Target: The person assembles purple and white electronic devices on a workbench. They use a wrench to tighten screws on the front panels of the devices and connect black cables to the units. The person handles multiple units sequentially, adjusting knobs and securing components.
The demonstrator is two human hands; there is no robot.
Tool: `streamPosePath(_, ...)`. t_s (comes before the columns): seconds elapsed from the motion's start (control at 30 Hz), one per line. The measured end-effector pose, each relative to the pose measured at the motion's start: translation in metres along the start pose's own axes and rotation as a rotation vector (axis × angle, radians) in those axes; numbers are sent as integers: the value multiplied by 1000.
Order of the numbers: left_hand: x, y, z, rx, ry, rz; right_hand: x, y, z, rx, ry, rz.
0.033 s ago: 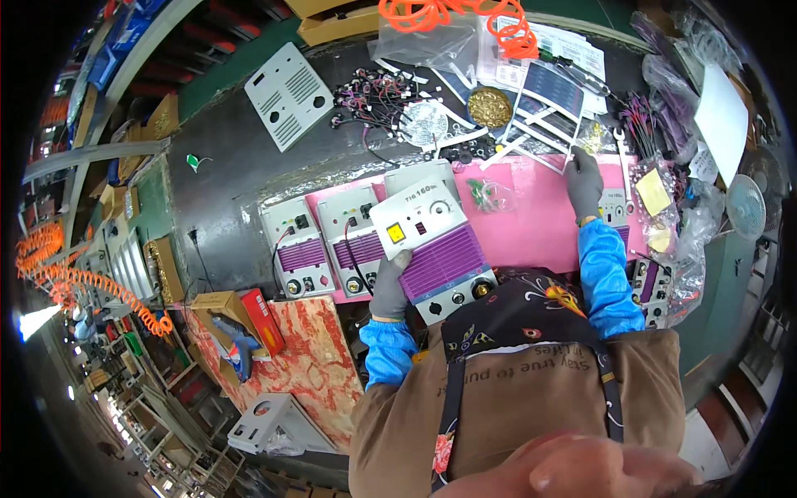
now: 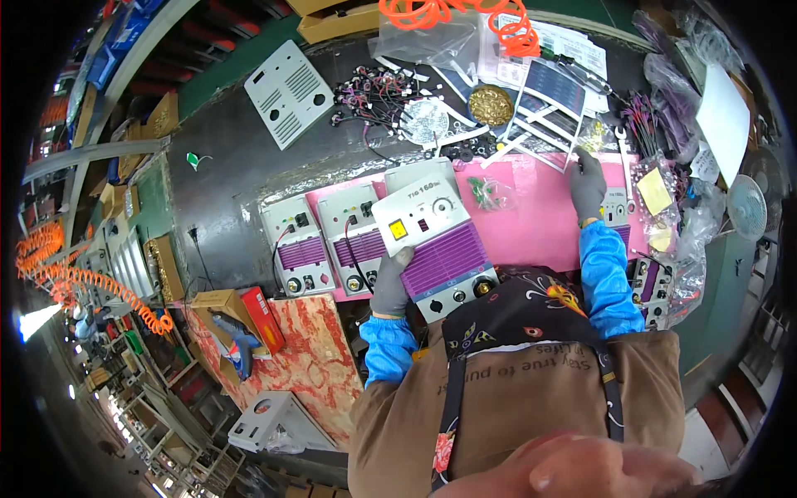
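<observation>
My left hand [image 2: 390, 285], in a grey glove, grips the left edge of a tilted white-and-purple front panel [image 2: 448, 261]. That panel has a yellow switch, a round dial and sockets along its lower edge, close to my apron. Off to the right, my gloved right hand [image 2: 589, 189] is closed at the far edge of the pink mat [image 2: 531, 224], near a small bag of yellowish parts [image 2: 593, 135]. Whatever its fingers hold is too small to make out. Two similar wired panels, a left one [image 2: 300, 249] and a nearer one [image 2: 353, 236], lie left of the held one.
Beyond the mat lie a wire bundle [image 2: 378, 95], a dish of brass-coloured parts [image 2: 490, 106], white strips and papers. A spanner [image 2: 623, 168] and another panel [image 2: 615, 209] flank my right hand. A perforated grey panel [image 2: 289, 95] lies far left; an orange coiled hose [image 2: 515, 37] hangs at the back.
My right hand has shifted slightly to the right, its fingers still closed. My left hand and the front panel have hardly moved.
</observation>
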State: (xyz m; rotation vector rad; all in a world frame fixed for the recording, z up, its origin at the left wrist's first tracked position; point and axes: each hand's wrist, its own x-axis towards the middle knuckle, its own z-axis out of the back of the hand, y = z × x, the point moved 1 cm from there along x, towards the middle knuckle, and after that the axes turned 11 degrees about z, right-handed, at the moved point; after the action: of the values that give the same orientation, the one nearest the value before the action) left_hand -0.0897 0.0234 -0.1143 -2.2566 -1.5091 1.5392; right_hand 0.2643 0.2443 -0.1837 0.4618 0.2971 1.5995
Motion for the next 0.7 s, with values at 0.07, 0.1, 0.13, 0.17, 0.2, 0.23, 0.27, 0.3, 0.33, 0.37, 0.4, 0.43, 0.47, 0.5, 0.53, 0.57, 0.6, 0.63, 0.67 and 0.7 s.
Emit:
streamPosePath(0.07, 6, -2, 3, 5, 7, 8, -13, -17, -4, -56, -60, 17)
streamPosePath(0.1, 7, -6, -4, 4, 13, -3, -17, -20, -2, -89, -48, 25)
streamPosePath(0.13, 8, -8, -9, 3, 20, -14, -20, -22, -4, -106, -25, 42)
streamPosePath(0.17, 10, -4, -3, -1, 25, 6, -24, -23, -5, -124, -2, 60)
streamPosePath(0.2, 10, -6, -3, 12, 13, 26, -26, -23, -6, -140, 20, 79)
streamPosePath(0.23, 10, -7, -4, 25, 0, 45, -27, -24, -6, -164, 36, 99)
streamPosePath(0.27, 9, -8, -5, 37, -13, 64, -27, -26, -6, -187, 53, 121)
streamPosePath(0.3, 7, -10, -7, 12, -20, 53, -29, -23, -10, -200, 75, 147)
streamPosePath(0.33, 8, -9, -11, -13, -27, 42, -32, -21, -12, -238, 84, 178)
streamPosePath(0.37, 8, -7, -14, -30, -33, -1, -36, -20, -12, -277, 93, 210)
streamPosePath(0.4, 9, -7, -16, -17, -25, -3, -37, -19, -12, -316, 97, 245)
streamPosePath(0.43, 8, -7, -17, -5, -18, -5, -38, -17, -12, -335, 94, 272)
streamPosePath(0.47, 6, -6, -18, 7, -11, -8, -41, -15, -12, -355, 92, 300)
streamPosePath(0.5, 1, -9, -28, 17, -21, -49, -42, -15, -12, -375, 85, 322)
streamPosePath(0.53, -1, -9, -30, 21, -25, -59, -43, -17, -13, -361, 69, 335)
streamPosePath(0.57, -4, -9, -32, 25, -27, -67, -44, -20, -14, -348, 52, 347)
streamPosePath(0.6, -3, -8, -36, 33, -15, -71, -43, -26, -12, -346, 28, 350)
streamPosePath(0.63, -6, -6, -39, 46, -68, -76, -43, -28, -14, -337, 37, 352)
streamPosePath(0.67, -9, -4, -35, 49, -79, -102, -43, -29, -22, -328, 45, 351)
streamPosePath(0.7, -10, -1, -33, 51, -87, -92, -43, -38, -26, -337, 46, 336)
